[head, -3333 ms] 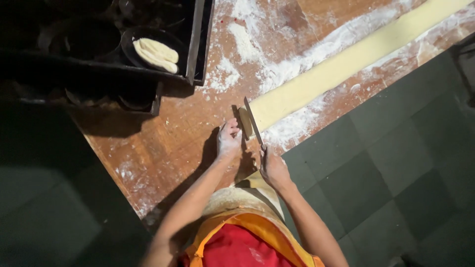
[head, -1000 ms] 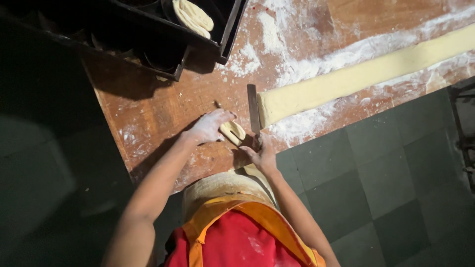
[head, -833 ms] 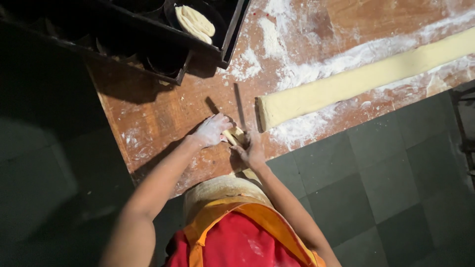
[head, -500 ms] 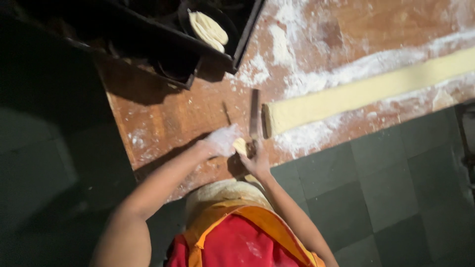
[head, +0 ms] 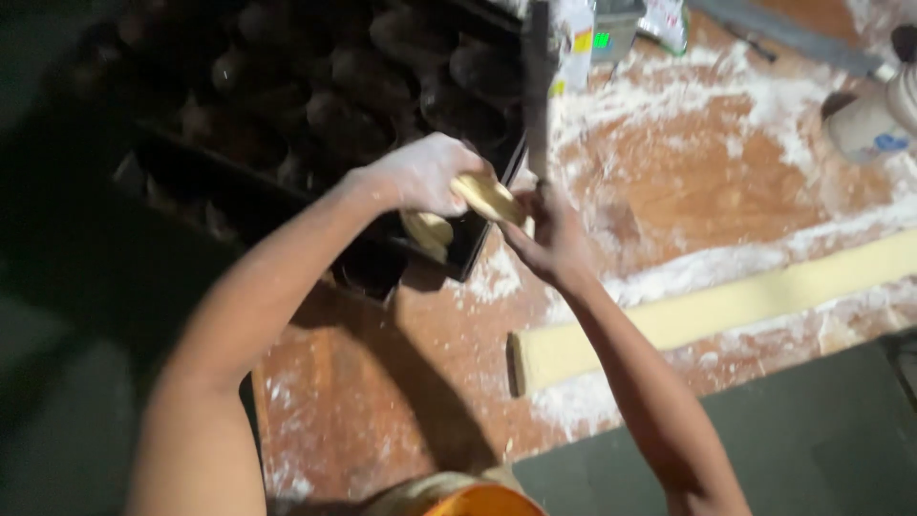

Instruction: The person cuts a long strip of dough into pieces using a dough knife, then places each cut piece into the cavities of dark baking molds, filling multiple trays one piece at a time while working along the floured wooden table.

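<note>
— What lies nearest, below the two hands?

— A long flat dough strip [head: 707, 311] stretches over the floured wooden worktop [head: 382, 401], its cut end just below and a little to the right of the hands. The right forearm crosses over it on the way up.

— And the hands themselves?

— The left hand [head: 415, 177], white with flour, has its grip clenched around a small folded dough piece [head: 487, 198]. The right hand [head: 549, 239] comes in from the other side, and its fingertips touch the lower edge of the same piece; its grip also seems to hold a long dark blade [head: 537, 86] that stands up from it, though blur makes that hard to confirm.

— Where is the dough piece in relation to everything else?

— In the air between both hands, right over the near corner of a dark baking tray [head: 287, 124]. Directly under the left hand's grip, another pale dough piece [head: 427, 229] sits in one of the tray's cups.

— What lies beyond the grip?

— The tray's other cups run off up and to the left, too dark to tell their contents. Farther off to the right is a wide floured patch, and at the far right edge a pale rounded container [head: 874, 119].
</note>
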